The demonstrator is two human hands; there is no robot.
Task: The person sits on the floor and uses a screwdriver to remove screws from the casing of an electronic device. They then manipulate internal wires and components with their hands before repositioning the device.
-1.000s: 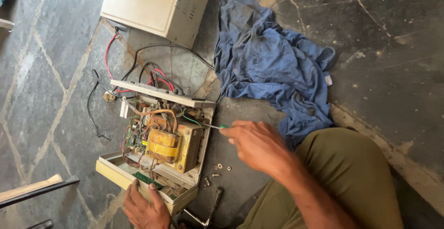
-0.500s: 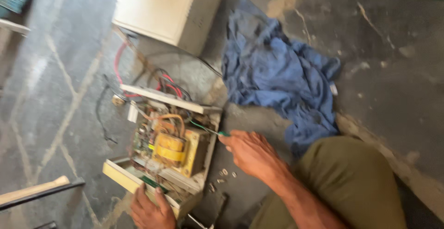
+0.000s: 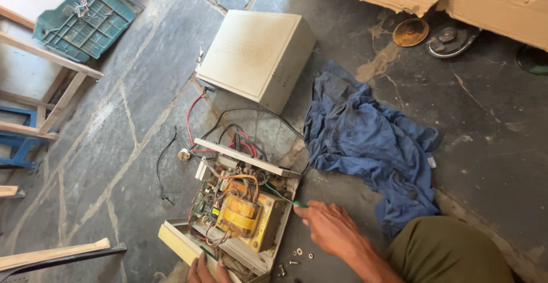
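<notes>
Our right hand [image 3: 331,229] grasps a green-handled screwdriver [image 3: 288,201] at the opened power unit's [image 3: 240,217] edge while our left hand [image 3: 206,270] grips its near corner.

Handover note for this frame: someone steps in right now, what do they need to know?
Right hand grips a green-handled screwdriver, tip at the open chassis beside the yellow transformer. Left hand steadies the chassis's near edge. Done: cream cover is off, lying behind; several loose screws on the floor. Left: wires and circuit board remain inside. Blue cloth lies to the right.
</notes>
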